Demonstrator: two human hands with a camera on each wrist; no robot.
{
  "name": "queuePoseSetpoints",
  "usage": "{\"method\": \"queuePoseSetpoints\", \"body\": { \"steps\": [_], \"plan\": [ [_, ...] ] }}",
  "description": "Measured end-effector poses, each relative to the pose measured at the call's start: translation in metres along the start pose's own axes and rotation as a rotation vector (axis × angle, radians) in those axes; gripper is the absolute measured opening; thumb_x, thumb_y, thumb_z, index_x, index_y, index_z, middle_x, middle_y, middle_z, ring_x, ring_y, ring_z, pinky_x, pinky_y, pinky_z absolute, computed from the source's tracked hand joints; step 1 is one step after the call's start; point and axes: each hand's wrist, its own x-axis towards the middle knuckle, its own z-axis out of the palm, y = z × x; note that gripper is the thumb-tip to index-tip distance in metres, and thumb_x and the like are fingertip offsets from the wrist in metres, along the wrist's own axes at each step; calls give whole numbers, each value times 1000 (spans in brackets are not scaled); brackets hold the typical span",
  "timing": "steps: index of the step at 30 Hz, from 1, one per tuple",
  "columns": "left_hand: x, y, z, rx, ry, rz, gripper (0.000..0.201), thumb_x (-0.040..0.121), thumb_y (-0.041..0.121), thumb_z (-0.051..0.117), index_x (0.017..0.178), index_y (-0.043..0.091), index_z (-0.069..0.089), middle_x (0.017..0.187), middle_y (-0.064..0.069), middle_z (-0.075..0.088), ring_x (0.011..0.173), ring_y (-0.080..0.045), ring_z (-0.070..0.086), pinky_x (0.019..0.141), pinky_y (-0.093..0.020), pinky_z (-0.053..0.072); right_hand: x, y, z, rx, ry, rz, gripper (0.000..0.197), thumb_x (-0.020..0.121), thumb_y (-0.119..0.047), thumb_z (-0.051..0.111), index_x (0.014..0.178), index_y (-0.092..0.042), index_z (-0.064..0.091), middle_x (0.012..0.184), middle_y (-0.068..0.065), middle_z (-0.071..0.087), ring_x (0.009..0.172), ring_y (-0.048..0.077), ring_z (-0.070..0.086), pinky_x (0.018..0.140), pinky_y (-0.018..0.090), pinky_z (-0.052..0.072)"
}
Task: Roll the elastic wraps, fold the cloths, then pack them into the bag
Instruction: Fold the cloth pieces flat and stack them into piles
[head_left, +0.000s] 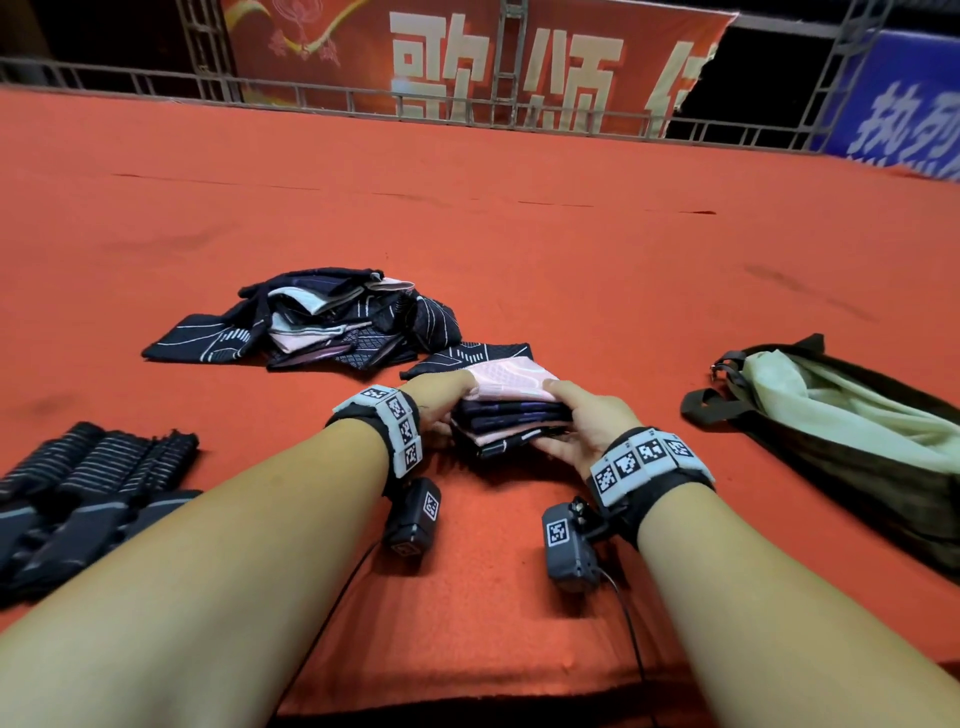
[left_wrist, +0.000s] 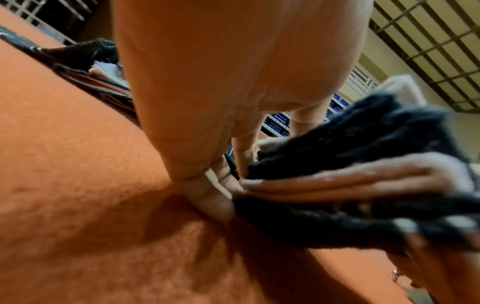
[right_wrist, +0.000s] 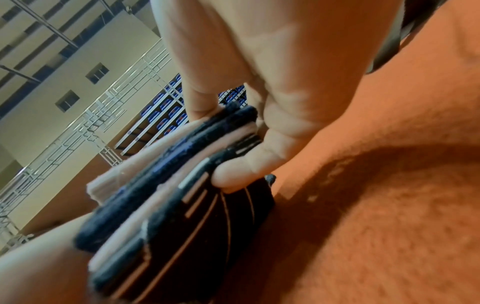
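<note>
- Stack of folded cloths (head_left: 511, 418), pink on top and dark layers under, sits on the red carpet (head_left: 519, 234) right in front of the person, between both hands.
- Left hand (head_left: 441, 402) clamps the stack's left side: thumb on top, fingers (left_wrist: 215, 197) tucked under the bottom edge at the carpet.
- Right hand (head_left: 584, 415) clamps the right side the same way; the right wrist view shows the thumb on top and fingers (right_wrist: 241, 170) curled under the lowest dark cloth.
- Step in hand, as I read it: lift the stack whole and carry it to the bag (head_left: 852, 431), lying open-mouthed to the right.
- To do it well: squeeze evenly, keep the stack level, fingers well under so the bottom cloth does not sag or peel away.
- The bag's mouth looks slack; it may need spreading before the stack slides in.
- Unfolded cloths (head_left: 332, 322) remain heaped behind; rolled wraps (head_left: 93, 467) wait on the left.
</note>
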Motion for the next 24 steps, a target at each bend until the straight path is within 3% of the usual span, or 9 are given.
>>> {"method": "queuePoseSetpoints", "body": {
  "steps": [2, 5, 10, 13, 16, 18, 20, 22, 24],
  "plan": [
    [-7, 1, 0, -93, -46, -55, 19, 90, 41, 63, 92, 22, 62, 74, 1, 59, 53, -13, 54, 54, -23, 45, -3, -6, -2, -10, -12, -13, 20, 85, -20, 75, 96, -6, 65, 79, 10, 64, 71, 25, 67, 60, 37, 58],
    [-18, 1, -6, -102, -139, -127, 30, 92, 53, 59, 92, 24, 62, 93, -6, 57, 76, -19, 57, 69, -30, 48, -8, -11, -4, -13, -45, 2, 15, 82, -18, 74, 90, -11, 64, 65, 5, 56, 50, 16, 55, 58, 31, 49],
    [-31, 1, -13, -80, -259, -217, 45, 87, 63, 56, 71, 22, 62, 70, 4, 61, 68, -13, 52, 60, -24, 35, -17, -19, -6, 98, -103, 56, 11, 81, -12, 68, 88, -12, 60, 68, 5, 49, 50, 17, 48, 56, 27, 47],
    [-40, -5, -8, -127, -319, -213, 32, 88, 51, 58, 77, 22, 64, 80, 3, 65, 71, -14, 56, 66, -28, 36, -14, -21, -8, 48, -96, 58, 20, 78, -13, 71, 96, -10, 63, 77, 9, 53, 57, 22, 51, 61, 31, 51],
    [-48, -9, -2, -198, -366, -202, 18, 93, 37, 57, 93, 21, 65, 94, -5, 68, 87, -22, 62, 87, -37, 47, -9, -22, -6, -87, -16, 27, 21, 76, -18, 76, 92, -6, 68, 80, 15, 62, 54, 23, 52, 60, 37, 52],
    [-50, -11, 4, -229, -381, -169, 20, 95, 30, 59, 110, 17, 65, 101, -10, 69, 92, -26, 66, 89, -44, 53, 3, -20, -6, -207, 42, -24, 48, 58, -32, 82, 94, -2, 73, 85, 17, 73, 63, 30, 65, 67, 47, 58],
    [-52, -15, 12, -200, -346, -159, 27, 95, 25, 63, 120, 13, 62, 101, -12, 69, 87, -25, 68, 84, -45, 57, 16, -18, -5, -416, 60, -110, 72, 51, -45, 77, 107, -1, 72, 106, 17, 75, 89, 34, 71, 87, 53, 58],
    [-49, -19, 22, -142, -280, -155, 40, 94, 25, 68, 129, 8, 59, 105, -13, 68, 84, -26, 68, 87, -47, 58, 4, -20, 1, -690, 62, -144, 72, 79, -38, 69, 141, -5, 53, 139, 12, 59, 122, 32, 60, 106, 43, 47],
    [-45, -18, 30, 26, -151, -96, 58, 87, 31, 74, 133, 7, 48, 111, -14, 66, 88, -31, 69, 93, -52, 56, -6, -16, 5, -893, 39, -214, 61, 97, -25, 53, 154, -11, 35, 155, 11, 43, 138, 30, 45, 113, 35, 37]
  ]
}}
